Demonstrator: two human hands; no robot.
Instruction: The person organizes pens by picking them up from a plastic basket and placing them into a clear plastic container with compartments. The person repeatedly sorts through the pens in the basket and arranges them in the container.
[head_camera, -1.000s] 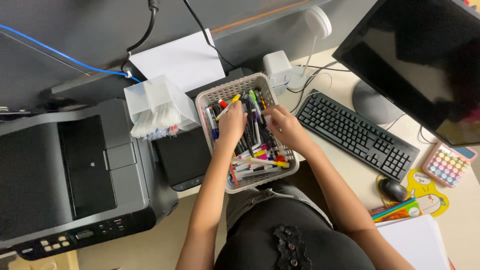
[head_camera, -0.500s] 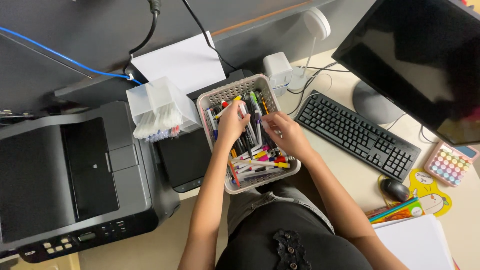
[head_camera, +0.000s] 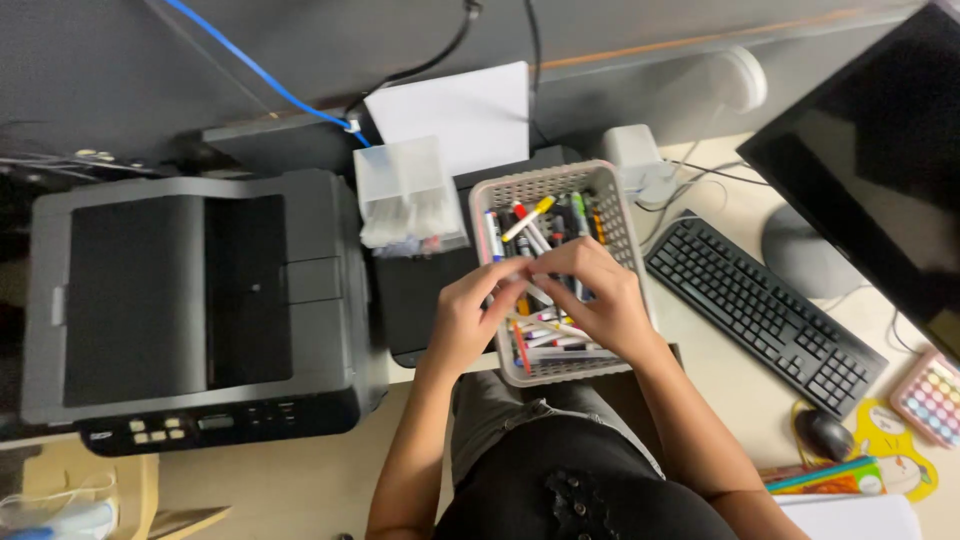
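Resting on a pale desk (head_camera: 745, 385), the basket of markers (head_camera: 612, 215) has both hands, left hand (head_camera: 470, 320) and right hand (head_camera: 590, 295), pinching one marker.

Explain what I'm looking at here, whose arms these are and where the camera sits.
The camera is worn on a person's head and looks straight down, so both arms are the wearer's own. No machine is doing the work. The left hand and right hand meet over a pale mesh basket full of markers and pens, fingers closed on something small between them; which one is unclear. To the left stands a grey printer, with a clear plastic organiser behind the basket. To the right lie a black keyboard, a mouse and a dark monitor.
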